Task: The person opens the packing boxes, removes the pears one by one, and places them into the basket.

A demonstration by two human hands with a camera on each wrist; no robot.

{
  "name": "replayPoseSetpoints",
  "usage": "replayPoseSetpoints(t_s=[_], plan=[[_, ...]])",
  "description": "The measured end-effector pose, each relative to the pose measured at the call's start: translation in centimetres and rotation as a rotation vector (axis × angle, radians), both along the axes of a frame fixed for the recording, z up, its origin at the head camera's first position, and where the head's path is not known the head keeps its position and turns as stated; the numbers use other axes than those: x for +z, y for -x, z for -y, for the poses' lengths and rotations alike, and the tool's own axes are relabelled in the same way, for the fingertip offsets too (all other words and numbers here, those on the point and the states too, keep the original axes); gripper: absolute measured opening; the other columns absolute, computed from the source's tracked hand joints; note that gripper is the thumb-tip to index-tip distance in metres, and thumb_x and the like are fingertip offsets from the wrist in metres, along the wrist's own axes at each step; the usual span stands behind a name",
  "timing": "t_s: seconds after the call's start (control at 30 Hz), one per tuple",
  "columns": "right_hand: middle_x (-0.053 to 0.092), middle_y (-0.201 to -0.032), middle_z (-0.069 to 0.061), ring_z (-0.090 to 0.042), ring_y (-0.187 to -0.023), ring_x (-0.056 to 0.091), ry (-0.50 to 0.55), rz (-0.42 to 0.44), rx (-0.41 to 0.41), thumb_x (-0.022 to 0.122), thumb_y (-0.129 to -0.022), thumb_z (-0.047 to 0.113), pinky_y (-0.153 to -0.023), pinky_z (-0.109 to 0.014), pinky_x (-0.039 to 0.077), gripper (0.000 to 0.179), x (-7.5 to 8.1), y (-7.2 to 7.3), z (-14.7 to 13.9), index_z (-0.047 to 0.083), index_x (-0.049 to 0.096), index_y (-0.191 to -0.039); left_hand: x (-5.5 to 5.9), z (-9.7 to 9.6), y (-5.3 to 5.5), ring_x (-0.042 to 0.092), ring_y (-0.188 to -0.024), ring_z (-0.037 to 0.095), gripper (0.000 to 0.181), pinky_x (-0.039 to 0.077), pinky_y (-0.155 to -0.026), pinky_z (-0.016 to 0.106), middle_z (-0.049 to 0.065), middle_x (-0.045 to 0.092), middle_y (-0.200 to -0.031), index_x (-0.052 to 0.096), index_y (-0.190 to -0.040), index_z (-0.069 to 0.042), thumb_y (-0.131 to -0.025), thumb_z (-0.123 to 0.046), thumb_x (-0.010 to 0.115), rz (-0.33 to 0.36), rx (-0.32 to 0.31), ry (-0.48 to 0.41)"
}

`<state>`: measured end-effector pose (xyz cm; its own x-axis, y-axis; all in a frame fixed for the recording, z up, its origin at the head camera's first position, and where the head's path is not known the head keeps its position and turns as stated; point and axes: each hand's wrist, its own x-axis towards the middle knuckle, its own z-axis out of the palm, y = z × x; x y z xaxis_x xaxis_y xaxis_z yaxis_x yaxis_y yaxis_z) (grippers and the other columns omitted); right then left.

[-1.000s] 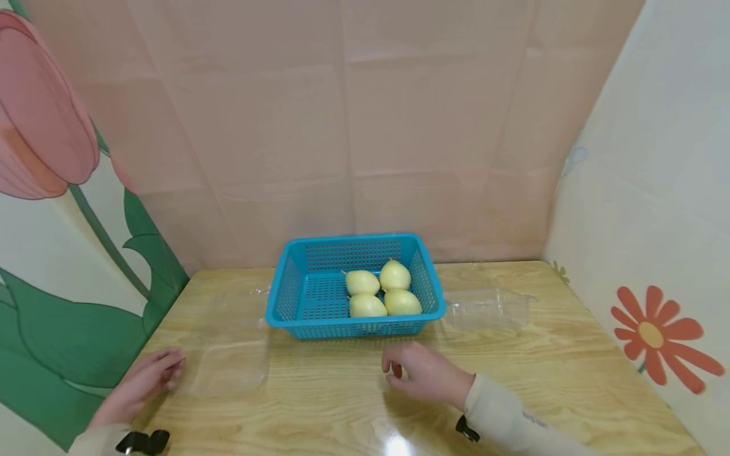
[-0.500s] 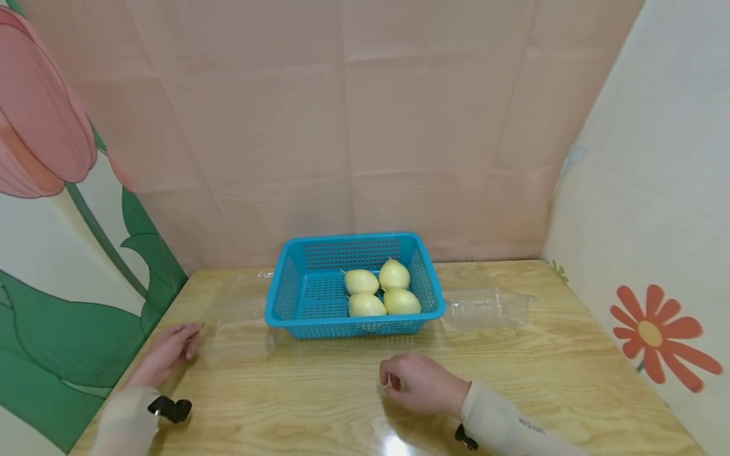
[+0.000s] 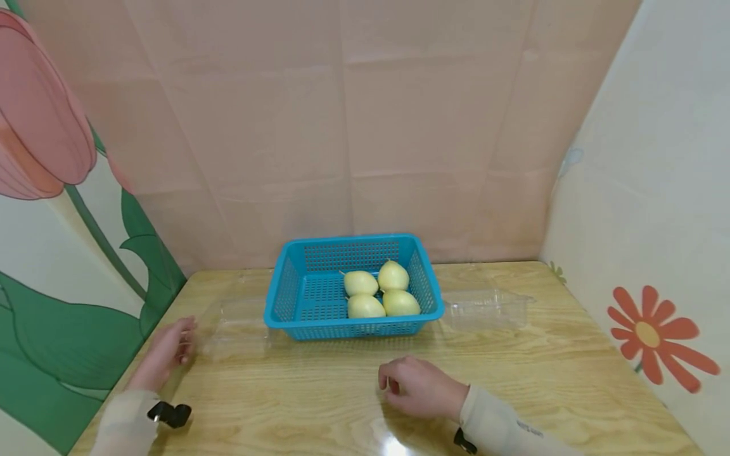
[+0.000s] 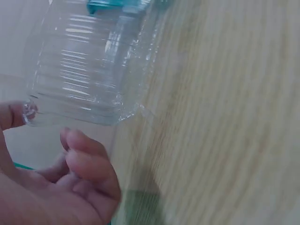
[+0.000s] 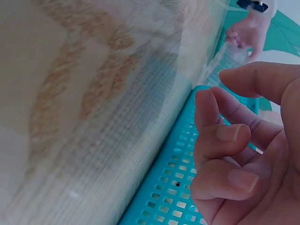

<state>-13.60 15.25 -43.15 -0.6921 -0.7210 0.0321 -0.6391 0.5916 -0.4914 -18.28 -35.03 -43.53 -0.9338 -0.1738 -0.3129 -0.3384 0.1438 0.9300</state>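
Observation:
In the head view my left hand [image 3: 169, 347] is at the left side of the wooden table, beside a clear plastic box [image 3: 242, 323]. In the left wrist view one digit touches or nearly touches a corner of the plastic box [image 4: 77, 70], while the other fingers are loosely bent and apart from it. My right hand [image 3: 421, 386] hovers over or rests on the table in front of the blue basket [image 3: 353, 330], fingers loosely curled around nothing. Several pale yellow pears [image 3: 366, 306] lie in the basket's right half.
Right of the basket lies another clear plastic container [image 3: 487, 309]. Behind the table [image 3: 319, 392] hangs a pinkish cloth [image 3: 353, 126]. Flower-painted walls stand at both sides, the right one [image 3: 644, 190] close to the table's edge.
The left hand and the clear box have moved away from the person and slightly right; the hand's fingers have loosened since half a second ago. The right hand has barely moved.

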Motion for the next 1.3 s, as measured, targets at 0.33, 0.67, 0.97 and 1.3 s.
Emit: replayPoseSetpoints(t_s=[0.33, 0.67, 0.97, 1.3], plan=[[0.054, -0.072, 0.019, 0.002, -0.067, 0.051, -0.002, -0.009, -0.003, 0.07, -0.088, 0.015, -0.063, -0.018, 0.047, 0.005, -0.1, -0.1, -0.2, 0.015, 0.069, -0.093, 0.2, -0.2, -0.8, 0.055, -0.063, 0.004, 0.032, 0.043, -0.054, 0.021, -0.009, 0.059, -0.069, 0.059, -0.076, -0.017, -0.104, -0.028, 0.047, 0.028, -0.015, -0.051], [0.054, -0.073, 0.019, 0.001, -0.067, 0.052, 0.004, 0.014, 0.009, 0.069, -0.089, 0.012, -0.063, -0.018, 0.047, 0.005, -0.2, 0.1, -0.3, 0.014, 0.069, -0.094, 0.5, -0.1, 0.4, 0.056, -0.07, 0.006, 0.029, 0.045, -0.058, 0.023, -0.009, 0.059, -0.079, 0.059, -0.092, -0.014, -0.106, -0.034, 0.045, 0.012, 0.001, -0.061], [0.054, -0.072, 0.018, 0.002, -0.066, 0.051, -0.011, 0.035, -0.008, 0.068, -0.089, 0.012, -0.062, -0.018, 0.047, 0.005, -0.5, 0.1, -0.4, 0.016, 0.068, -0.093, 0.8, 0.1, 0.6, 0.055, -0.07, 0.005, 0.029, 0.043, -0.057, 0.021, -0.011, 0.057, -0.076, 0.057, -0.088, -0.017, -0.106, -0.034, 0.044, 0.011, -0.002, -0.123], [0.055, -0.074, 0.018, 0.001, -0.068, 0.052, -0.007, 0.005, -0.022, 0.07, -0.089, 0.015, -0.063, -0.019, 0.048, 0.004, 0.3, 0.0, -0.8, 0.016, 0.068, -0.093, 1.3, 0.1, 0.0, 0.05, -0.06, 0.005, 0.036, 0.042, -0.054, 0.023, -0.01, 0.053, -0.068, 0.054, -0.092, -0.013, -0.106, -0.041, 0.036, 0.023, 0.011, -0.051]])
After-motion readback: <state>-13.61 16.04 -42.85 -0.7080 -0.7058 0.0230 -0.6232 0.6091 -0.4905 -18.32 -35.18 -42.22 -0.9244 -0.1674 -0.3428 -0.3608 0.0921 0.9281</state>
